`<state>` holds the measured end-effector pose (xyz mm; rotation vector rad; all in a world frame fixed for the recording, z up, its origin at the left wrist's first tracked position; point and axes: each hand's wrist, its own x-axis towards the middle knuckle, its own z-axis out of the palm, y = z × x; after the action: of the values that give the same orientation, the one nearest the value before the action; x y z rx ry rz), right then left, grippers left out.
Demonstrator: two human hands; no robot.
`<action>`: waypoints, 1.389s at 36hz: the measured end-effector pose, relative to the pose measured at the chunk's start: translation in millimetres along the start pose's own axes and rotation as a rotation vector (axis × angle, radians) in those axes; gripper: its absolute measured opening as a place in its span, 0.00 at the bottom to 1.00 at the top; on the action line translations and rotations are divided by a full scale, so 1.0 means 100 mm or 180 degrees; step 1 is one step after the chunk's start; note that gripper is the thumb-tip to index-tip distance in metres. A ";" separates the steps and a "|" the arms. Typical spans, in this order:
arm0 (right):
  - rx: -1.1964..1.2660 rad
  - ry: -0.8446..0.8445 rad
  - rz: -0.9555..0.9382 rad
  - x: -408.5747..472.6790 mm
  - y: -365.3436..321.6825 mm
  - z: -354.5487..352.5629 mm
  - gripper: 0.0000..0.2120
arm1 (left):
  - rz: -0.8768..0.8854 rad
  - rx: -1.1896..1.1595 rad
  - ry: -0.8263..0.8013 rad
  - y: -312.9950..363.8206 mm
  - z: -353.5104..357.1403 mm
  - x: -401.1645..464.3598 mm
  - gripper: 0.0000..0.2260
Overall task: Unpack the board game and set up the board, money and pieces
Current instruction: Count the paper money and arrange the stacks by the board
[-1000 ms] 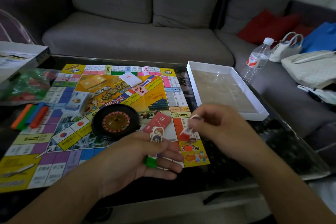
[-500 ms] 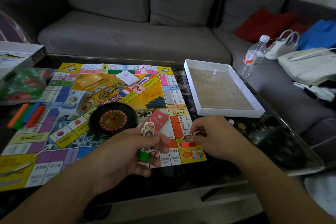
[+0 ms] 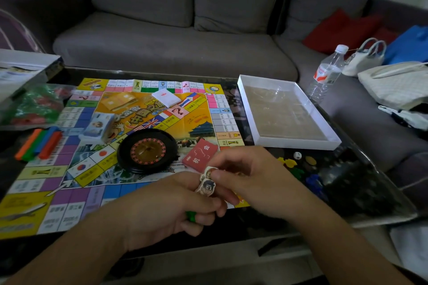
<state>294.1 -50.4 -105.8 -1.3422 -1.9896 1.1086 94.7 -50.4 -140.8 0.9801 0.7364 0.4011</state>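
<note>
I see two cardboard character pieces [image 3: 206,181] held above the near edge of the game board [image 3: 148,146]. My left hand [image 3: 166,208] grips one on a green stand [image 3: 191,215]; my right hand [image 3: 245,176] pinches the top of the other. A black roulette wheel [image 3: 147,149] and red card deck [image 3: 200,155] sit on the board, an empty box tray [image 3: 287,109] to its right.

Person, head view: two bare forearms entering from the lower frame corners; left hand [image 3: 162,206] and right hand [image 3: 252,178] ungloved; no sleeves, rings or watch showing.
</note>
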 end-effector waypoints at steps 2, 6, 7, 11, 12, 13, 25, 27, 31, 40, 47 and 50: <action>0.0048 0.0135 0.0061 0.00 0.02 -0.03 0.06 | -0.0055 -0.0134 0.0060 -0.03 0.00 0.02 0.17; -0.0051 0.0562 0.0313 -0.05 0.02 -0.30 0.06 | -0.0034 -0.0330 0.0355 -0.02 0.00 0.03 0.15; -0.0115 0.0612 0.0332 -0.06 0.03 -0.38 0.06 | -0.0022 -0.0318 0.0454 0.00 -0.01 0.04 0.13; -0.0613 0.0455 0.0495 -0.14 0.16 -0.59 0.03 | -0.0017 -0.0278 0.0825 0.00 -0.08 0.10 0.07; -0.0867 0.0350 0.0559 -0.15 0.20 -0.62 0.03 | -0.0007 -0.0284 0.0870 -0.01 -0.09 0.12 0.07; -0.1142 0.0240 0.0644 -0.15 0.24 -0.62 0.03 | 0.0001 -0.0281 0.0905 -0.01 -0.10 0.12 0.07; -0.1742 -0.0048 0.1171 -0.08 0.41 -0.45 0.07 | 0.0001 -0.0267 0.0990 -0.04 -0.09 0.14 0.07; -0.1656 0.0015 0.1217 -0.08 0.42 -0.45 0.07 | 0.0011 -0.0262 0.1005 -0.04 -0.10 0.14 0.07; -0.1542 0.0007 0.1268 -0.08 0.43 -0.45 0.07 | 0.0011 -0.0234 0.1006 -0.04 -0.10 0.13 0.07; -0.1974 -0.0168 0.1449 -0.16 0.42 -0.55 0.14 | -0.0001 -0.0228 0.0985 -0.01 -0.05 0.09 0.07; -0.1727 0.0496 0.0784 -0.26 0.31 -0.66 0.13 | 0.0049 0.0208 0.0609 0.00 0.02 0.02 0.12; -0.1132 0.0370 0.0157 -0.22 0.10 -0.42 0.11 | 0.0084 0.0684 0.0296 0.01 0.05 0.01 0.12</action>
<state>339.8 -53.9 -90.2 -1.5995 -2.1447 0.6976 98.8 -52.1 -138.1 1.1801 0.8643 0.3982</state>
